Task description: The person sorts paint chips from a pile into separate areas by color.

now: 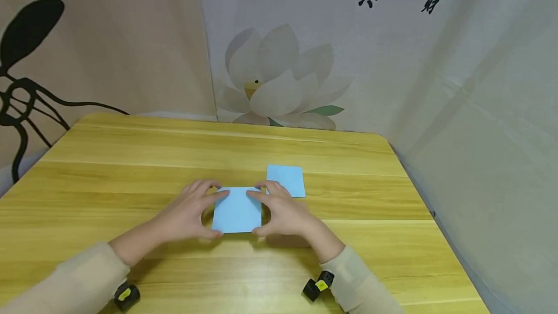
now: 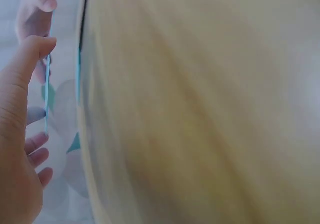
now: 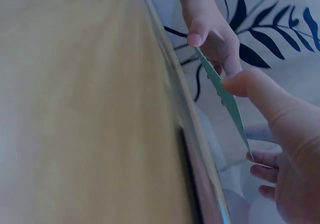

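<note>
A thin light blue square sheet is held up between both hands, its broad face toward the head camera. My left hand grips the left side, thumb at the near corner and fingers at the far one. Along the opposite side, my right hand pinches the sheet in the same way. Seen nearly edge-on in the left wrist view, the sheet stands apart from the tabletop. The right wrist view shows the sheet slanting between the two hands.
Beyond my right hand, a second light blue square with rounded corners lies on the wooden table. A flat brownish thing is partly hidden under my right hand. Printed curtains hang behind the table.
</note>
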`<state>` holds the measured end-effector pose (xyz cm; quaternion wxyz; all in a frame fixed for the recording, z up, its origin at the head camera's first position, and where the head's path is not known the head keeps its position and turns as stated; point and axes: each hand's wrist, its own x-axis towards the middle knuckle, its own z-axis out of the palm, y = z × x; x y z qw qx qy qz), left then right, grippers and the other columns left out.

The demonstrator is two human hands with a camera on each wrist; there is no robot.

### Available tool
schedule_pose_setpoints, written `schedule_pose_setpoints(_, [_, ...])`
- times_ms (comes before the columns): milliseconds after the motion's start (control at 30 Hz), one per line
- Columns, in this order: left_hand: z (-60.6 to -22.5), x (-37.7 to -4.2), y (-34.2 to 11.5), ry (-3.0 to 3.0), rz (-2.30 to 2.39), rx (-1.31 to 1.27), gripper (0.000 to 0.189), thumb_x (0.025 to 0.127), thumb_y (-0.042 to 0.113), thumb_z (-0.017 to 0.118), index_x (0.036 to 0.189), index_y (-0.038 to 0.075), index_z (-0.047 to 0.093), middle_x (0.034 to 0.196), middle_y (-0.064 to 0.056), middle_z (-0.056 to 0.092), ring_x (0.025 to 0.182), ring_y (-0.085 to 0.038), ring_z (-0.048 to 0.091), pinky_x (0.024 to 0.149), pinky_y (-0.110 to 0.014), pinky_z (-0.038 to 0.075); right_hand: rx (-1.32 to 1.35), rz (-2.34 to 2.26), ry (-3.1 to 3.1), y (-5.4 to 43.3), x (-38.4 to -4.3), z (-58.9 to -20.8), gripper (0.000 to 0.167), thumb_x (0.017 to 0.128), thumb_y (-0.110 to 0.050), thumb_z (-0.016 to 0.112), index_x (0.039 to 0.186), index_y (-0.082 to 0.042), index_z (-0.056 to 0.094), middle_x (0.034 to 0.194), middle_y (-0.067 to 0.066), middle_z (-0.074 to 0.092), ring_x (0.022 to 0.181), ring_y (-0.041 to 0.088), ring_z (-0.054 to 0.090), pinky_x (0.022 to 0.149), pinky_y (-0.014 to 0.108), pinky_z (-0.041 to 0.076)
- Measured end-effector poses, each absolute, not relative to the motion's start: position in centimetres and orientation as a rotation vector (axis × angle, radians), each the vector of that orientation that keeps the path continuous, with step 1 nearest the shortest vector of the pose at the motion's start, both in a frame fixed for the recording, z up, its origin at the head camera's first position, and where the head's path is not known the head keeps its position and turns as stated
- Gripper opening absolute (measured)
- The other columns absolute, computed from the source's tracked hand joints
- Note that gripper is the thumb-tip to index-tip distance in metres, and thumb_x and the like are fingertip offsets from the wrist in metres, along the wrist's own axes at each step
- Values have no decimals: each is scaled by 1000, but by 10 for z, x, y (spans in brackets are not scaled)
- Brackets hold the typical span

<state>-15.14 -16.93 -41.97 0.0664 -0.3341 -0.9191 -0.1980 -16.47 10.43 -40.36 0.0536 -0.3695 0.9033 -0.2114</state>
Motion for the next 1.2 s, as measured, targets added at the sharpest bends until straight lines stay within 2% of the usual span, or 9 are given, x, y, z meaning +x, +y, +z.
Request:
schedule_pose_setpoints(167, [-416,-166,-158,-2742,-657,-1027,91,63,53,82,135,5,55,135,-14,43,123,-32,37,97,-58,32,-1104,-731,2725,118,-178,-402,85,72,-38,81,145,-16,44,147,9,32,136,23,24,104,47,30])
schedule_pose_setpoints(300, [-413,-178,-148,-2736,-708,-1043,90,65,52,82,136,5,54,136,-15,42,124,-32,35,99,-58,29,-1094,-803,2709,130,-186,-401,84,73,-34,81,145,-15,44,148,11,31,136,23,23,103,47,32])
schedule_pose_setpoints(633, [-409,-198,-122,-2703,-810,-1053,87,65,46,84,135,4,54,136,-13,42,123,-30,34,98,-55,30,-1013,-901,2694,155,-203,-401,83,73,-29,82,145,-14,43,148,5,28,133,22,24,99,44,37])
schedule_pose_setpoints(900, [-414,-212,-106,-2696,-855,-1052,84,66,44,84,135,3,55,136,-13,41,125,-30,32,100,-55,29,-988,-921,2703,170,-213,-401,81,73,-27,81,144,-14,45,149,8,28,133,24,24,97,46,39])
schedule_pose_setpoints(1200, [-429,-227,-92,-2715,-931,-1032,84,70,47,81,138,5,52,140,-12,38,128,-32,29,101,-55,26,-957,-919,2688,184,-223,-404,80,75,-27,79,145,-13,43,152,11,24,137,27,20,102,52,34])
